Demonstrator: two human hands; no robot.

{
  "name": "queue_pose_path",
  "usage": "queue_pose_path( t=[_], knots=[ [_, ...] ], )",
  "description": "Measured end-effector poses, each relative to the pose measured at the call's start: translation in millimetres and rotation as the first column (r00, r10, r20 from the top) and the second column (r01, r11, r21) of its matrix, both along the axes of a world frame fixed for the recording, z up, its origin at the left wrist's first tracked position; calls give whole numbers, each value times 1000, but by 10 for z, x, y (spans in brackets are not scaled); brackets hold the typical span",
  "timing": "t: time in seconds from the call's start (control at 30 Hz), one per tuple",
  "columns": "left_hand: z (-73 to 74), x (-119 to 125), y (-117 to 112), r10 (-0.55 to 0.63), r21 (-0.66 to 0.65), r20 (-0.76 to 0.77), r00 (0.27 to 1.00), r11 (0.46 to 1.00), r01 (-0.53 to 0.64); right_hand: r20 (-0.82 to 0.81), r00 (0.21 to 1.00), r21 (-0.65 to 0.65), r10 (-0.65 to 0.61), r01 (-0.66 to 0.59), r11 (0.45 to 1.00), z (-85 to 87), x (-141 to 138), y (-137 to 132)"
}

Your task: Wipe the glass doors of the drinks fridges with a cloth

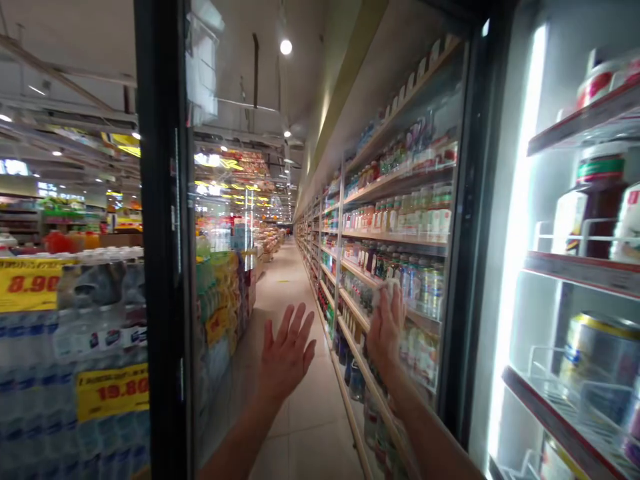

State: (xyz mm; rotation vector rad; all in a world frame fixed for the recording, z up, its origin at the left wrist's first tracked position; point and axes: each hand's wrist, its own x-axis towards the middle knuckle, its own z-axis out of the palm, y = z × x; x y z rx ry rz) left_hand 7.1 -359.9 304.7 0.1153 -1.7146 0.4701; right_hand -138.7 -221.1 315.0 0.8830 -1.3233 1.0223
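A glass cooler door [165, 280] with a black frame stands swung open in front of me. My left hand [287, 357] has its fingers spread, palm towards the pane, and appears to rest on the glass with nothing in it. Further right, my right hand [385, 330] presses a crumpled white cloth [390, 292] to the same pane. The cloth shows at the fingertips; how far it reaches under the palm is hidden. Whether it is paper or fabric I cannot tell.
To the right are lit cooler shelves [580, 270] with bottles and cans. Stacked packs of bottled water [40, 360] with yellow price signs [113, 392] stand at the left. Through the glass, a tiled aisle [287, 267] runs beside long shelves of drinks.
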Motion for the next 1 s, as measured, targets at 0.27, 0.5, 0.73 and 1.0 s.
queue_pose_path(
  t=[0.27,0.5,0.73,1.0],
  knots=[
    [126,-146,283,-170,-138,25,985,975,171,250,831,315,497,-555,770,-120,454,-67],
    [390,-138,210,35,-237,116,993,972,-7,0,987,74,160,-160,984,167,-34,-1],
    [606,448,-98,96,-82,-32,995,992,-98,-141,981,156,-136,157,975,165,-95,-60],
    [394,394,-79,142,-453,322,936,891,21,-174,974,149,-146,173,974,182,-97,-26]
  ],
)
